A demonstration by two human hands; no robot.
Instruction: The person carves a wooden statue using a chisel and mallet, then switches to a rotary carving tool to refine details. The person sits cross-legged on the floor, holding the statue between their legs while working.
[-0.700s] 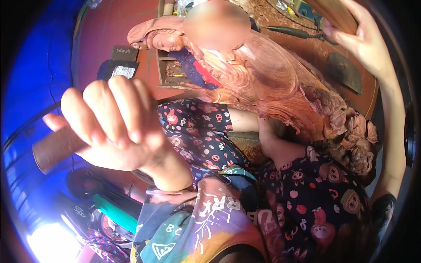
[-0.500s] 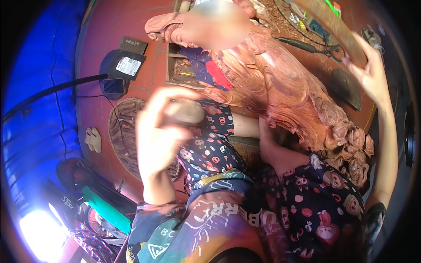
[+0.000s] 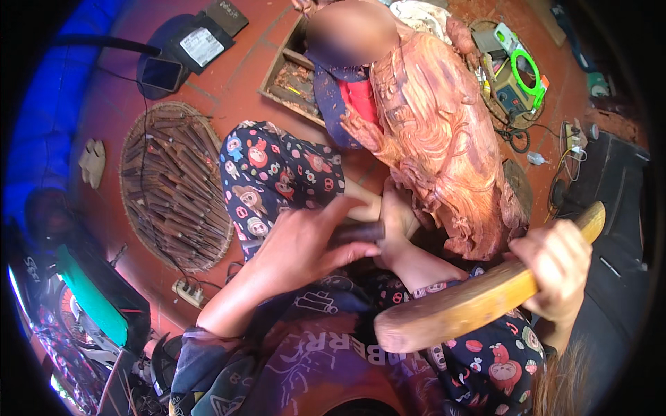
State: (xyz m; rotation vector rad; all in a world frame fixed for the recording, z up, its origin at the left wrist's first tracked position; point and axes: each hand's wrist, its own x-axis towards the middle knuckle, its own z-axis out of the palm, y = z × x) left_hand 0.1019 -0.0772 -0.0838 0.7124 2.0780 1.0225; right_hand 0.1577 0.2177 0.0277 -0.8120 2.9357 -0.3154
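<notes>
Numerous tools lie in a round basket at left; next, we find our left hand wrapped around a dark handle. We record the carved wooden figure just beyond our bare legs, then a wooden club clenched in our right hand.

Worn on the head, the wide fisheye looks steeply down, with the wearer's shirt at six o'clock, left hand and right hand close, the carved figure farther off toward two o'clock, red floor beyond.
</notes>
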